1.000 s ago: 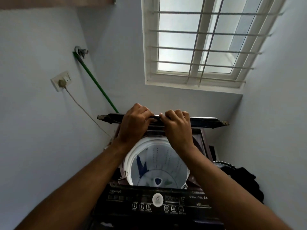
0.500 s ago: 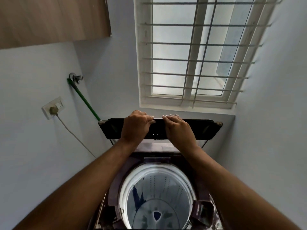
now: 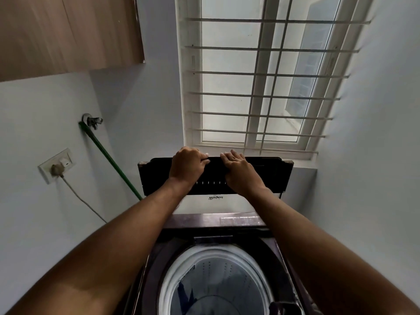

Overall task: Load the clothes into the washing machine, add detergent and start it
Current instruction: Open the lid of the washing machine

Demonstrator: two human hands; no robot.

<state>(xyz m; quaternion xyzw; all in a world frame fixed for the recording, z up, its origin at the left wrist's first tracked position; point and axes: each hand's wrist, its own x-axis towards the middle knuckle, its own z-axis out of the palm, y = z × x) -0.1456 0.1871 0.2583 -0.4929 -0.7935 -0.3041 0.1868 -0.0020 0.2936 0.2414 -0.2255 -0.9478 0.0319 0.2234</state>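
Note:
The top-loading washing machine (image 3: 211,220) stands below me with its dark lid (image 3: 272,176) raised upright against the back wall under the window. My left hand (image 3: 187,165) grips the lid's top edge with curled fingers. My right hand (image 3: 238,169) lies on the lid beside it, fingers nearly straight over the top edge. The white-rimmed drum (image 3: 218,280) is open and looks almost bare, with only a dark blue shape at its left wall. No clothes or detergent are in view.
A green hose (image 3: 109,158) runs from a wall tap (image 3: 92,120) down behind the machine. A wall socket (image 3: 56,165) with a plug and cord is at left. A barred window (image 3: 261,83) is above, a wooden cabinet (image 3: 68,32) at upper left.
The lid has swung from nearly level up to upright against the wall, both hands going with it. My right hand's fingers have loosened. The view tilted up, so the control panel has left the frame.

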